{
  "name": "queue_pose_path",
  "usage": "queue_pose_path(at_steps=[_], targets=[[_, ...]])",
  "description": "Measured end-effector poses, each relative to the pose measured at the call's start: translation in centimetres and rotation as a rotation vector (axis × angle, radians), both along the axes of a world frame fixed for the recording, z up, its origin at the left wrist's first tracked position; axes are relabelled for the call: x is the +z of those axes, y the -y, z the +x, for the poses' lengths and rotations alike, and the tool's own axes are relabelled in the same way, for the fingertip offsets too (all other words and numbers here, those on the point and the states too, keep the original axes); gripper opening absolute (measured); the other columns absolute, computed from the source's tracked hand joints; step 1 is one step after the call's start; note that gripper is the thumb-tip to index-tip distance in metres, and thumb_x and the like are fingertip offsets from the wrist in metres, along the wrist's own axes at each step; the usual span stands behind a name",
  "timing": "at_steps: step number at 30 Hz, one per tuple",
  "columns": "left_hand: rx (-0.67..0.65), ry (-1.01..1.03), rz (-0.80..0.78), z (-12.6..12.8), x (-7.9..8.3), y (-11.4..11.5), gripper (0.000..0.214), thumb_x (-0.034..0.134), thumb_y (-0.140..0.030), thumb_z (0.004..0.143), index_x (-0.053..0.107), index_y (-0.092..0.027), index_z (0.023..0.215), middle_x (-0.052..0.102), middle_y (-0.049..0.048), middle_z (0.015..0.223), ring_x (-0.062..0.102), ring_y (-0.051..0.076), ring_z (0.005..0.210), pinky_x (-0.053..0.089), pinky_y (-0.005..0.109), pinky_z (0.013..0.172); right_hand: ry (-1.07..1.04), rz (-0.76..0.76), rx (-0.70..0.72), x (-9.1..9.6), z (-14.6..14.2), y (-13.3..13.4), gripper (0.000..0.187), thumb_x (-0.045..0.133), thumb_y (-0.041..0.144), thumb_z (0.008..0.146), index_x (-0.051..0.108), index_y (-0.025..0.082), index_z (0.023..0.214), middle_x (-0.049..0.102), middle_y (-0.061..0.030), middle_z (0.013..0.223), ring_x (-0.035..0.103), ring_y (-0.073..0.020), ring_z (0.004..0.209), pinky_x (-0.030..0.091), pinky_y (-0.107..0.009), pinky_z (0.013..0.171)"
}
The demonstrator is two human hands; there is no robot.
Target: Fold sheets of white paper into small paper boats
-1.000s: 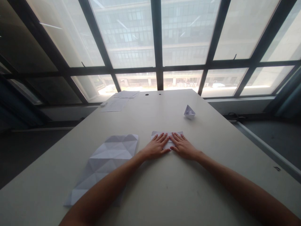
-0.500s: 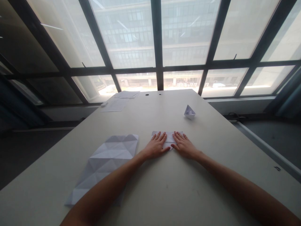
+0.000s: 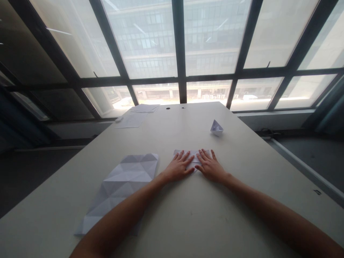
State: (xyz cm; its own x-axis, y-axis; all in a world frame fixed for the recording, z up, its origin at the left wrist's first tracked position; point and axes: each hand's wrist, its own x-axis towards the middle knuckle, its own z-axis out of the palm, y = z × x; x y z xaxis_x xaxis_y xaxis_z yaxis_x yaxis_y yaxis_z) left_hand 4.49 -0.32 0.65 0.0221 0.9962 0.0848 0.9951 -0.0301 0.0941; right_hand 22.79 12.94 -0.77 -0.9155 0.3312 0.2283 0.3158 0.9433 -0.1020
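Observation:
A small folded piece of white paper (image 3: 196, 156) lies flat on the table, partly covered by both hands. My left hand (image 3: 179, 167) rests on its left side with the fingers stretched out. On its right side lies my right hand (image 3: 211, 166), palm down, its fingers spread. Between the hands a crosswise folded edge shows, with a pointed part nearer me. A large creased sheet of white paper (image 3: 129, 175) lies to the left, partly hidden under my left forearm. Farther off to the right stands a folded paper boat (image 3: 216, 128).
Loose white sheets (image 3: 130, 120) lie at the far left of the white table (image 3: 204, 222). Two dark holes pierce its far end, before large framed windows (image 3: 156, 43). A small dark mark (image 3: 317, 192) is near the right edge.
The fingers of my right hand have spread a little wider and shifted slightly on the folded paper. My left fingers have slid slightly inward. The papers have not visibly moved.

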Motion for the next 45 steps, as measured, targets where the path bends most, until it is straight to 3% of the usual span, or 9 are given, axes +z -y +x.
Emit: queue_pose_path(at_steps=[7,13,19,26,34,39,45], targets=[[0.014,0.008,0.002,0.14,0.09,0.01,0.072,0.026,-0.07,0.094,0.024,-0.03,0.155,0.023,0.0077,0.161,0.014,0.038,0.148,0.018,0.055,0.117,0.0,-0.062,0.147,0.53,-0.06,0.1,0.073,0.022,0.059,0.1,0.034,0.008,0.15,0.035,-0.0171,0.154,0.027,-0.0263,0.146,0.019,-0.047,0.119],[0.019,0.015,-0.012,0.09,0.16,0.02,0.072,0.025,-0.069,0.095,0.024,-0.029,0.155,0.021,0.008,0.162,0.014,0.034,0.149,0.016,0.053,0.117,0.034,-0.1,0.065,0.22,-0.05,-0.08,0.076,0.02,0.062,0.099,0.029,0.007,0.152,0.027,-0.0176,0.157,0.02,-0.0276,0.148,0.016,-0.051,0.119],[0.003,0.044,-0.02,-0.01,0.26,0.01,0.068,0.028,-0.067,0.096,0.023,-0.032,0.155,0.021,0.0051,0.162,0.015,0.032,0.149,0.016,0.053,0.117,0.068,-0.134,0.073,0.21,-0.03,-0.38,0.073,0.019,0.061,0.099,0.025,0.013,0.154,0.023,-0.0145,0.159,0.016,-0.0263,0.149,0.013,-0.05,0.12],[0.029,0.052,-0.011,0.05,0.06,0.01,0.07,0.029,-0.067,0.095,0.023,-0.032,0.155,0.023,0.0031,0.161,0.014,0.035,0.149,0.014,0.054,0.117,0.063,-0.111,0.041,0.19,-0.12,-0.39,0.072,0.019,0.06,0.1,0.027,0.012,0.154,0.025,-0.0154,0.159,0.016,-0.0261,0.149,0.011,-0.05,0.12],[0.095,0.054,0.006,-0.02,-0.45,-0.16,0.07,0.029,-0.068,0.095,0.029,-0.029,0.153,0.023,0.0048,0.161,0.014,0.038,0.148,0.012,0.056,0.117,0.013,-0.039,0.116,0.94,-0.04,0.07,0.068,0.024,0.057,0.101,0.031,0.013,0.152,0.031,-0.0154,0.157,0.025,-0.0271,0.146,0.011,-0.05,0.12],[0.097,0.061,0.0,-0.11,-0.61,-0.22,0.072,0.028,-0.069,0.094,0.027,-0.029,0.154,0.022,0.0053,0.162,0.013,0.037,0.148,0.012,0.056,0.117,0.028,-0.079,0.088,0.59,-0.05,-0.1,0.071,0.024,0.057,0.1,0.029,0.009,0.153,0.027,-0.0178,0.157,0.021,-0.0278,0.148,0.017,-0.048,0.12],[0.087,0.062,-0.001,-0.18,-0.53,-0.18,0.07,0.029,-0.067,0.095,0.027,-0.029,0.154,0.021,0.0058,0.162,0.013,0.035,0.149,0.012,0.058,0.117,0.057,-0.114,0.112,0.42,-0.1,-0.53,0.066,0.025,0.057,0.101,0.023,0.019,0.155,0.021,-0.0152,0.16,0.016,-0.0277,0.149,0.017,-0.049,0.119]])
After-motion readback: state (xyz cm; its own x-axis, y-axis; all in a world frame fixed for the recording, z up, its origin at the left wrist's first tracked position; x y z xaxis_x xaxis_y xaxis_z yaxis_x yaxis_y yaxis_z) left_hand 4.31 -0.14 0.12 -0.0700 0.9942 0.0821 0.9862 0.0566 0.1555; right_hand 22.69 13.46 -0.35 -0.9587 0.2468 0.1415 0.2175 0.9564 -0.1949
